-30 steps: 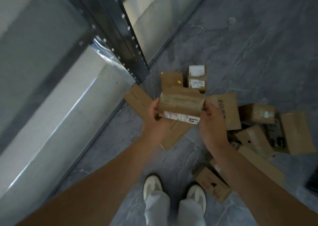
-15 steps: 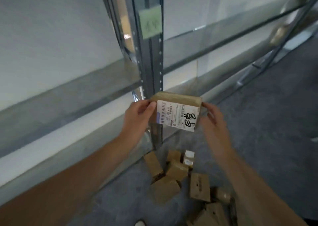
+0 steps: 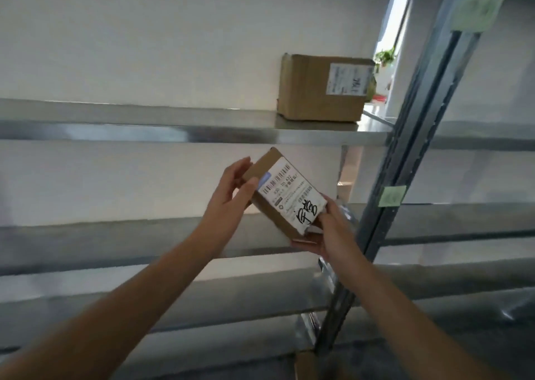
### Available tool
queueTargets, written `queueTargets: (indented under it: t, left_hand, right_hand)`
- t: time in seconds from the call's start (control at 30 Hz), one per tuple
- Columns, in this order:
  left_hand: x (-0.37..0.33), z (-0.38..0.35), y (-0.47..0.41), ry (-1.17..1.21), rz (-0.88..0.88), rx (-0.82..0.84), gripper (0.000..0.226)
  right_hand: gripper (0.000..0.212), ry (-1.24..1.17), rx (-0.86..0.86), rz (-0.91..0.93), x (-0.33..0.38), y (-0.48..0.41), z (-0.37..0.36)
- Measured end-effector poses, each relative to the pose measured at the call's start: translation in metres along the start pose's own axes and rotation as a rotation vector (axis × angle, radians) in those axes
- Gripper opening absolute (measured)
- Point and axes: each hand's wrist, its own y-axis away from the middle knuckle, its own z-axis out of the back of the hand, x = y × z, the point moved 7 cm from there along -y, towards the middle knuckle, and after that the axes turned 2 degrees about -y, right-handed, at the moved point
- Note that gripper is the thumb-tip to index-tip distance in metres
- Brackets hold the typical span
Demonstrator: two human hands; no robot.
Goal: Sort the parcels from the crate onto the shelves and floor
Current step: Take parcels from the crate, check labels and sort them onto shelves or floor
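I hold a small brown cardboard parcel (image 3: 285,194) with a white shipping label and black handwriting facing me, tilted, in front of the metal shelves. My left hand (image 3: 228,197) grips its upper left end and my right hand (image 3: 327,234) supports its lower right corner from beneath. The parcel hangs in the gap between the upper shelf (image 3: 173,126) and the middle shelf (image 3: 115,234). A larger brown parcel (image 3: 321,88) with a label stands on the upper shelf at its right end.
A dark metal upright (image 3: 411,159) with green sticky notes (image 3: 392,195) divides this shelf bay from the one to the right. A lower shelf (image 3: 202,301) runs below. A white wall is behind. A bit of cardboard (image 3: 305,365) shows at the bottom edge.
My view has swung up from the floor parcels to the shelves. Both hands have lifted the parcel, turned its label toward me, then tilted it.
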Motion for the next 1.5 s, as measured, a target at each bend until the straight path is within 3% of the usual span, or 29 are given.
queueTargets:
  t: [0.1, 0.27, 0.4, 0.6, 0.73, 0.8, 1.0, 1.2, 1.5]
  left_hand:
    - [-0.008, 0.096, 0.03, 0.051, 0.019, -0.176, 0.028]
    - [-0.013, 0.248, 0.099, 0.022, 0.043, -0.403, 0.033]
    - [-0.011, 0.369, 0.176, -0.124, 0.123, -0.613, 0.05]
    - [-0.018, 0.509, 0.29, -0.011, 0.12, -0.904, 0.053]
    - [-0.002, 0.569, 0.359, 0.007, 0.189, -1.089, 0.035]
    - [0.006, 0.59, 0.386, 0.027, 0.225, -1.116, 0.035]
    - [0.01, 0.65, 0.436, 0.024, 0.257, -1.196, 0.063]
    - [0.037, 0.713, 0.43, 0.013, 0.35, -1.251, 0.063]
    - [0.108, 0.816, 0.367, 0.024, 0.514, -1.341, 0.071]
  right_hand:
    - [0.024, 0.008, 0.119, -0.02, 0.007, 0.014, -0.087]
    - [0.046, 0.096, 0.344, -0.031, -0.005, 0.057, -0.247]
    - [0.032, 0.132, 0.557, -0.049, -0.039, 0.112, -0.382]
    - [0.024, 0.157, 0.86, -0.059, -0.079, 0.2, -0.553]
    - [0.028, 0.19, 0.985, -0.074, -0.11, 0.245, -0.63]
    - [0.029, 0.203, 1.049, -0.08, -0.124, 0.26, -0.66]
    - [0.031, 0.234, 1.259, -0.084, -0.165, 0.283, -0.739]
    - [0.014, 0.262, 1.361, -0.135, -0.21, 0.256, -0.825]
    - [0.043, 0.297, 1.392, -0.282, -0.276, 0.169, -0.94]
